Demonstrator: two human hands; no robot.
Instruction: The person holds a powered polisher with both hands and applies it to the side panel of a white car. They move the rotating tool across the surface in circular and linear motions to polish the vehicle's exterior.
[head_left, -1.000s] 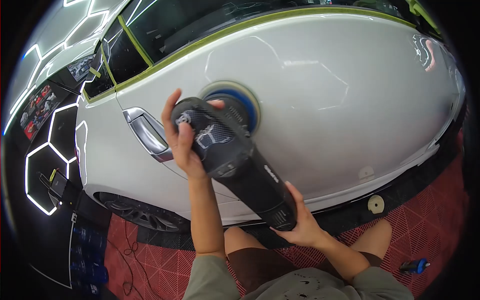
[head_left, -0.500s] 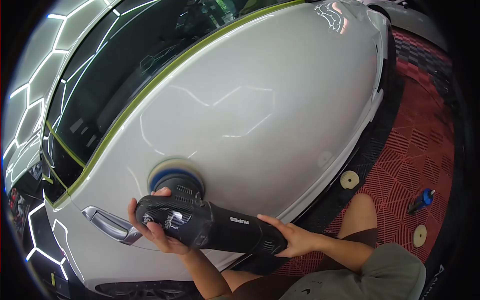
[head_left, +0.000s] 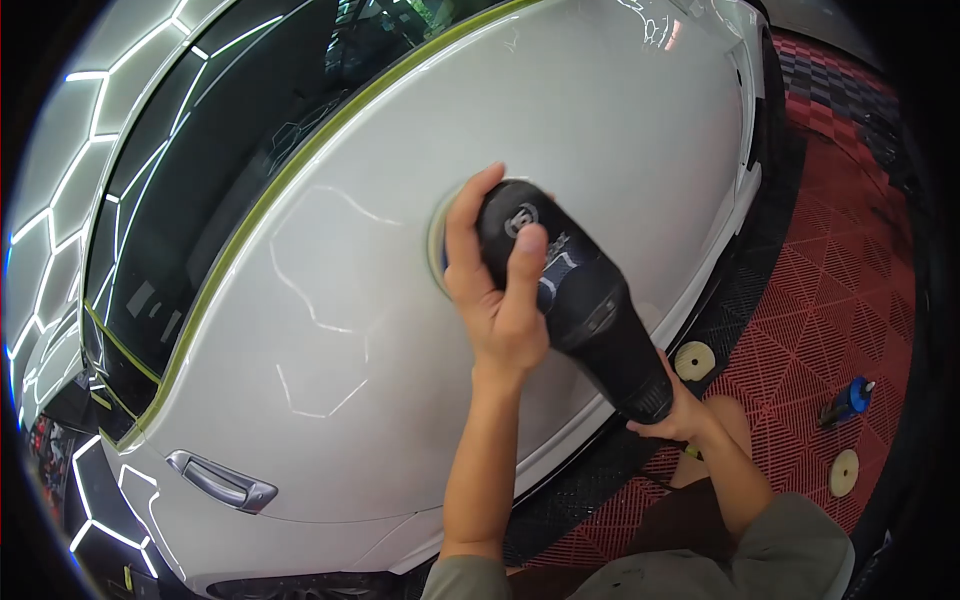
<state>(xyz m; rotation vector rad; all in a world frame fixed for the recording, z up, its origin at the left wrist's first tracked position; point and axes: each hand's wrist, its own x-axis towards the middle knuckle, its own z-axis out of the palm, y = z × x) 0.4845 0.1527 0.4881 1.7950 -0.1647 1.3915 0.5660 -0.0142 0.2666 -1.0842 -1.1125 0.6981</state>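
Polisher [head_left: 592,312] clamped at both ends: left hand [head_left: 500,305] fingers [head_left: 463,228] curled over its head, right hand [head_left: 682,415] fingers closed round its tail. Pad [head_left: 437,243] just beyond left fingertips, flat against white car door [head_left: 560,130]; door handle [head_left: 222,483] well apart, below.

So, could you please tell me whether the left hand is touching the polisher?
Touching. The head view shows the left hand wrapped over the front end of the polisher, thumb and fingers pressed on its black casing.
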